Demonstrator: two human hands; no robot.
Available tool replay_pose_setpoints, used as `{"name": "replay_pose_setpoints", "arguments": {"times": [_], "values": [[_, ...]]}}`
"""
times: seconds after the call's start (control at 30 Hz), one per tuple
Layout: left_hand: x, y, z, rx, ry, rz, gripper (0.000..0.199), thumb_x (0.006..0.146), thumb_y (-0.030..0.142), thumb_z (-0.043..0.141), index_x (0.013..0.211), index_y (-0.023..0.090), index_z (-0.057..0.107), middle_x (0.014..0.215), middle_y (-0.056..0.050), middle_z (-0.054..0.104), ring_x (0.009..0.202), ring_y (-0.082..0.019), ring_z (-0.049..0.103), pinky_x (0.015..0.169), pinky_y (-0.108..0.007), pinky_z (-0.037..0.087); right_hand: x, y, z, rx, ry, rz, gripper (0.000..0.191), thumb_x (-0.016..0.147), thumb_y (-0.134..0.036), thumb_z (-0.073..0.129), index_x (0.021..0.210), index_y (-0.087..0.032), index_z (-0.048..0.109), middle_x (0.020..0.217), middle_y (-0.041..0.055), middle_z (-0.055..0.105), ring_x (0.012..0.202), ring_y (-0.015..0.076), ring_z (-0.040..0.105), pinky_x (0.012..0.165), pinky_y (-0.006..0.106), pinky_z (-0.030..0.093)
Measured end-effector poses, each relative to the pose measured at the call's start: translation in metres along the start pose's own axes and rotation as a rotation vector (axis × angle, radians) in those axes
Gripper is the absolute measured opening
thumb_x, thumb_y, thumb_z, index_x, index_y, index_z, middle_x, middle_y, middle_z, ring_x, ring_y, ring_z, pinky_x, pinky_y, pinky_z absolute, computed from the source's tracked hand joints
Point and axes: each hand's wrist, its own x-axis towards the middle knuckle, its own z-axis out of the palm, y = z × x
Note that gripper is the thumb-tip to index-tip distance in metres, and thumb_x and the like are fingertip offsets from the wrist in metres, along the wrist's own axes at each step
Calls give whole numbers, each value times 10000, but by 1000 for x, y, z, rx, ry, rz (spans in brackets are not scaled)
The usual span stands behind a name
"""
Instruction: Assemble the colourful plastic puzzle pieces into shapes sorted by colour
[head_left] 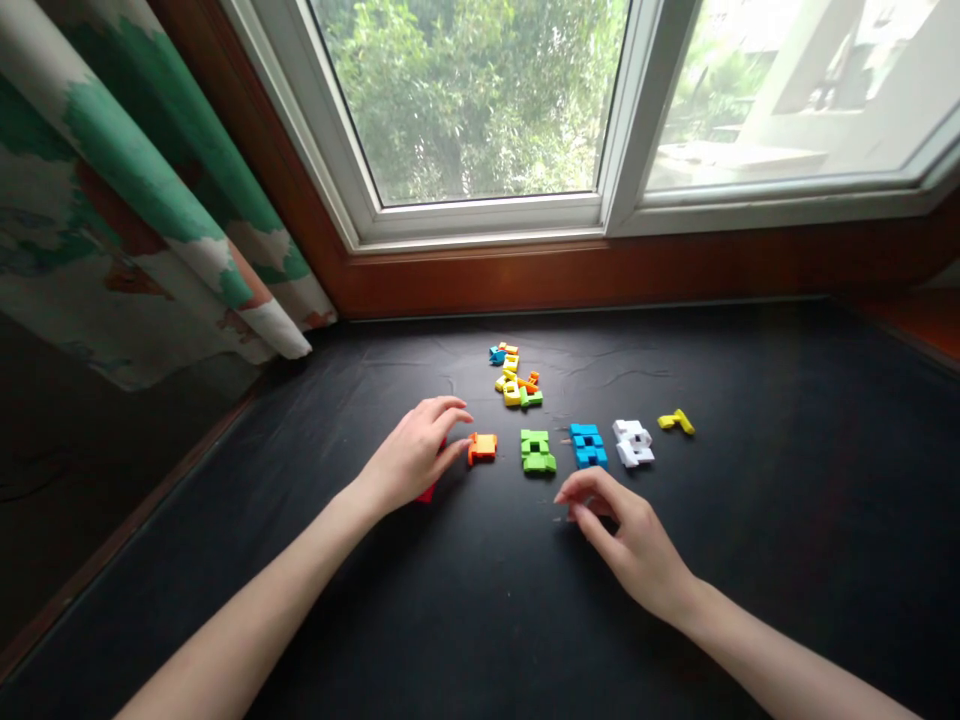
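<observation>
My left hand (pixel 416 452) hovers over a red block piece (pixel 427 493), which it mostly hides. Its fingers are curved and apart, with the thumb tip close to an orange block piece (pixel 484 447); whether they touch I cannot tell. My right hand (pixel 630 535) is loosely curled in front of a blue block piece (pixel 587 446), thumb and index tips slightly apart and nothing visible between them. Between the hands, a green block piece (pixel 538 452) lies flat. Right of the blue one are a white block piece (pixel 634 443) and a small yellow piece (pixel 677 422).
Several small yellow, orange, blue and green pieces (pixel 512 390) lie in a loose cluster behind the row. Everything rests on a black covered tabletop (pixel 480 620). A window (pixel 480 215) borders the back, and a patterned curtain (pixel 247 300) hangs at the left.
</observation>
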Motion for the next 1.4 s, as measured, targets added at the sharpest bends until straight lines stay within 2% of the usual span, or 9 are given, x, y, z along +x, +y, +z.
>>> {"name": "replay_pose_setpoints", "arguments": {"times": [0.1,0.17,0.27,0.43,0.53,0.77,1.0,1.2,1.4], "values": [[43,-8,9,-13,-28,-60,255,932,231,555,1176,167,592,1270,-126,594,1193,-279,565,1048,-445,459,-1,0,-1,-2,-1,6,137,939,-176,469,988,-214,592,951,41,685,858,184,670,762,305,535],[72,-18,17,-24,-16,-137,290,921,227,566,1203,162,584,1280,-120,593,1227,-264,553,1073,-400,442,-1,0,-1,-2,-4,9,138,937,-172,467,985,-212,590,948,40,685,875,185,668,770,304,532],[111,-35,33,-7,12,-230,309,930,230,543,1223,139,577,1266,-140,595,1245,-271,545,1077,-393,429,-1,0,-1,-2,-10,9,140,938,-172,463,984,-209,590,951,43,682,889,184,666,777,301,527],[146,-55,52,31,22,-382,334,906,330,595,1169,126,622,1217,-160,611,1203,-311,551,1031,-423,445,0,-1,-1,-2,-5,12,141,941,-177,461,981,-209,593,948,41,676,869,179,661,758,290,524],[152,-59,55,47,21,-421,336,874,390,636,1116,157,652,1216,-145,609,1201,-323,535,1023,-433,439,0,-1,-1,-2,-5,11,146,936,-170,465,982,-211,596,952,38,673,862,177,657,762,290,523],[152,-60,51,36,24,-481,348,800,412,709,1060,186,659,1172,-104,637,1142,-282,561,967,-364,466,0,0,0,3,-7,14,148,929,-163,465,980,-210,596,941,37,671,816,172,648,745,294,524],[152,-54,55,27,56,-491,382,808,476,688,1064,194,666,1193,-111,626,1191,-310,527,999,-408,442,1,0,0,0,-7,6,153,928,-153,467,983,-205,600,935,38,670,788,163,645,730,288,523],[150,-54,57,-2,86,-443,312,802,395,725,1032,194,658,1190,-114,617,1180,-318,523,1004,-430,442,0,-1,-1,3,-8,1,150,920,-142,474,976,-204,599,928,35,670,793,166,654,731,289,530],[139,-56,40,-141,145,-363,245,779,254,753,982,165,647,1050,-103,683,1059,-287,615,966,-416,485,-1,-3,-1,-9,-6,-1,154,917,-136,475,970,-207,601,908,32,672,770,166,647,721,293,527]]}}
